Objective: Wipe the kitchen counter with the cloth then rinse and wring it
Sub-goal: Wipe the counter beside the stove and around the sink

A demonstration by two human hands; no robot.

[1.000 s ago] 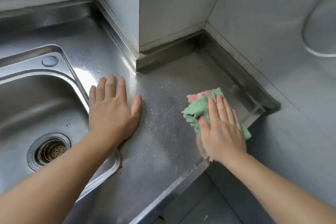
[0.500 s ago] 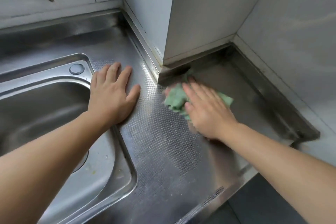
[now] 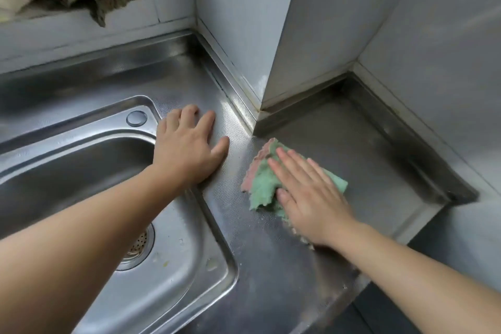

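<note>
Wiping the steel tabletop beside the sink, cloth flat under the right palm.

Head view: the right hand (image 3: 311,198), its grip spread wide, presses the crumpled green-and-pink cloth (image 3: 261,186) flat on the dimpled stainless-steel tabletop (image 3: 271,266), just right of the rectangular stainless-steel sink (image 3: 189,238). The left hand (image 3: 189,149) lies open and empty at the sink's back right corner, bracing. Risk, as I judge it: the cloth is bunched and only partly under the palm, so a fast stroke could slide the hand off it or skip the grimy channel along the wall, well right of the sink. The cloth looks frayed, thin, with a pink underside showing at its far edge.
</note>
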